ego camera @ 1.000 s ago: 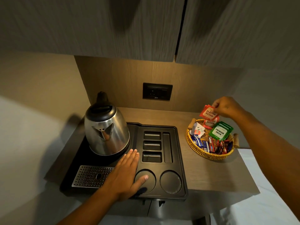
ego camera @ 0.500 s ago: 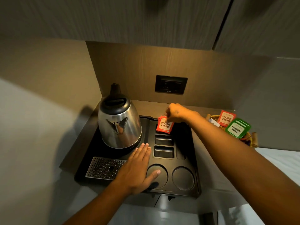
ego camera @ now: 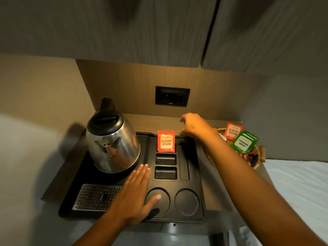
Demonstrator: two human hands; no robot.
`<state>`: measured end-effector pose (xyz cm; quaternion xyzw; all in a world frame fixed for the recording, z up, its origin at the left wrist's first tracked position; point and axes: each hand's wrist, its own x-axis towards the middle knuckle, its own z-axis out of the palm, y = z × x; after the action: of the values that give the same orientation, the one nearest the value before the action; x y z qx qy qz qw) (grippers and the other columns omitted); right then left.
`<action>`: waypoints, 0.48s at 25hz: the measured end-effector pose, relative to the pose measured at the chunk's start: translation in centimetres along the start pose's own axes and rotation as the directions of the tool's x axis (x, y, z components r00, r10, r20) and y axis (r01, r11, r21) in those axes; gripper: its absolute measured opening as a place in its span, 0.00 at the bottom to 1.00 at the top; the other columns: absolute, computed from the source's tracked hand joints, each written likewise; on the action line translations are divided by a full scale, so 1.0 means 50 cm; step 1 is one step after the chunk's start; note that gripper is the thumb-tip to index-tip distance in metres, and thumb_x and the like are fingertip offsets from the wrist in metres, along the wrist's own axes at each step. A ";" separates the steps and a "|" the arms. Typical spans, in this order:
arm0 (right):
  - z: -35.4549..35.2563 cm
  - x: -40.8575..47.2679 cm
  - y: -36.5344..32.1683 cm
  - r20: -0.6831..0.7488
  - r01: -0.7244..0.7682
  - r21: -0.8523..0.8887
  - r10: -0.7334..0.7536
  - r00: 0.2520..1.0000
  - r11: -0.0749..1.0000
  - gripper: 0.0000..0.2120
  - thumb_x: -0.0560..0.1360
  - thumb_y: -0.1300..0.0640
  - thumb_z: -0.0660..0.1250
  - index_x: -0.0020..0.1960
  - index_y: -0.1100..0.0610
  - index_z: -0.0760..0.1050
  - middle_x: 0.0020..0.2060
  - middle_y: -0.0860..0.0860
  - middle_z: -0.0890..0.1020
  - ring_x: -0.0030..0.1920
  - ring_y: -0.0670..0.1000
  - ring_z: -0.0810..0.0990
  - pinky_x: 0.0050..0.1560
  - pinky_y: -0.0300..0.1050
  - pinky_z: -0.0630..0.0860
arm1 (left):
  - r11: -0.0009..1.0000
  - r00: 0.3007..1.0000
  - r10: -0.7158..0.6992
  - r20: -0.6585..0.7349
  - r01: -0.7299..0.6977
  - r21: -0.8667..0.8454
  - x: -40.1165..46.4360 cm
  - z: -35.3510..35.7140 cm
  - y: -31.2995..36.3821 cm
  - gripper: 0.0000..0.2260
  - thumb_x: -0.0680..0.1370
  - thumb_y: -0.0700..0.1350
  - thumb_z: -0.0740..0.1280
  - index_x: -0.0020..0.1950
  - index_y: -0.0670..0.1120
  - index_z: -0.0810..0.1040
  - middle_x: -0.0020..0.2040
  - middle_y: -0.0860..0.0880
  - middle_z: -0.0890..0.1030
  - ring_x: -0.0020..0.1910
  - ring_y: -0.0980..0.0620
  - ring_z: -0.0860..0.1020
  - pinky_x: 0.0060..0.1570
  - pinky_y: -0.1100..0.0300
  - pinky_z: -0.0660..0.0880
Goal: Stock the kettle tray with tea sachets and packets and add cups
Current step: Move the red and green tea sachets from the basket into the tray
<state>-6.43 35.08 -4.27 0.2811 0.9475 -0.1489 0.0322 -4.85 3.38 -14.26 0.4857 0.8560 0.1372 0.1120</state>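
One Classic Assam sachet [ego camera: 166, 141] stands in kettle tray's [ego camera: 198, 201] rear slot; right hand [ego camera: 194, 125] grip released, left hand [ego camera: 137, 192] flat, probably steadying tray.

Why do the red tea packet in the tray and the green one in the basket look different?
The red sachet reads Classic Assam; the green sachet reads Premium Green. The red sachet stands nearly straight in the black tray's back slot; the green sachet leans tilted in the wicker basket. The red sachet stands alone; the green sachet sits among other packets. Both are flat, labelled tea packets.

Dim warm overhead light, blurred, warped edges
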 end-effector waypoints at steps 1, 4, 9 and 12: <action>-0.022 -0.019 0.063 -0.135 -0.093 0.037 0.097 0.986 0.995 0.20 0.71 0.56 0.72 0.62 0.51 0.75 0.56 0.55 0.81 0.55 0.57 0.80 0.49 0.51 0.77 | 1.000 1.000 -0.008 0.007 0.008 -0.006 0.002 0.000 0.001 0.39 0.74 0.74 0.42 0.76 0.53 0.33 0.79 0.54 0.36 0.75 0.59 0.32 0.76 0.54 0.41; -0.070 -0.081 0.267 -0.251 -0.407 -0.008 0.392 0.885 0.913 0.14 0.68 0.53 0.72 0.53 0.55 0.80 0.49 0.57 0.83 0.49 0.60 0.81 0.47 0.52 0.78 | 1.000 1.000 -0.018 0.020 0.018 -0.003 0.005 -0.004 0.004 0.41 0.72 0.75 0.40 0.76 0.53 0.32 0.78 0.54 0.34 0.75 0.58 0.32 0.76 0.53 0.41; -0.041 -0.134 0.397 -0.091 -0.517 -0.052 0.512 0.854 0.854 0.27 0.59 0.43 0.80 0.47 0.55 0.71 0.43 0.54 0.79 0.45 0.56 0.80 0.40 0.48 0.76 | 1.000 0.999 -0.029 0.031 0.029 -0.002 0.003 -0.006 0.008 0.40 0.72 0.74 0.39 0.75 0.53 0.31 0.77 0.54 0.32 0.75 0.57 0.31 0.74 0.56 0.37; -0.041 -0.120 0.421 -0.124 -0.488 0.024 0.487 0.864 0.872 0.23 0.60 0.46 0.81 0.43 0.56 0.73 0.39 0.54 0.80 0.39 0.55 0.80 0.35 0.45 0.74 | 0.999 0.998 -0.036 0.048 0.037 -0.003 0.003 -0.004 0.006 0.40 0.72 0.74 0.39 0.75 0.53 0.31 0.77 0.55 0.32 0.75 0.57 0.32 0.75 0.54 0.39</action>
<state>10.07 49.36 -7.03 0.5199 0.8465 -0.1139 0.0102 -4.76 3.63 -14.01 0.4729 0.8616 0.1252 0.1358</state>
